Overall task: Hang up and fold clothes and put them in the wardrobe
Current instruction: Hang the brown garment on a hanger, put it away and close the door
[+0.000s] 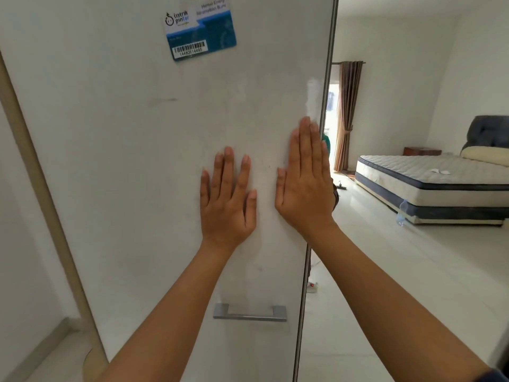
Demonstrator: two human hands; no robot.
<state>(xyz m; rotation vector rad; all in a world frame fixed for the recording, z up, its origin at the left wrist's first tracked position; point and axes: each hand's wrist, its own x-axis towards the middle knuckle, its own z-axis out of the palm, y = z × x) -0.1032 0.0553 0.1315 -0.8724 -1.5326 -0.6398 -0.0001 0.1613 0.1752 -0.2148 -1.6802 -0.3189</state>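
Wardrobe door (132, 175): white, near, filling left and centre.
Left hand (227, 197): laid flat on door, fingers straight.
Right hand (304, 186): pressed flat at door's right edge, fingers together.
Handle (250, 315): below hands, untouched.

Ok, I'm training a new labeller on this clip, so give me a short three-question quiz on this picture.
1. True or false: the left hand is curled into a fist.
2. What sits on the door below both hands? A a handle; B a sticker; C a curtain.
3. Which hand lies nearer the door's right edge?
Key: 1 false, it lies flat on the door; 2 A; 3 the right hand.
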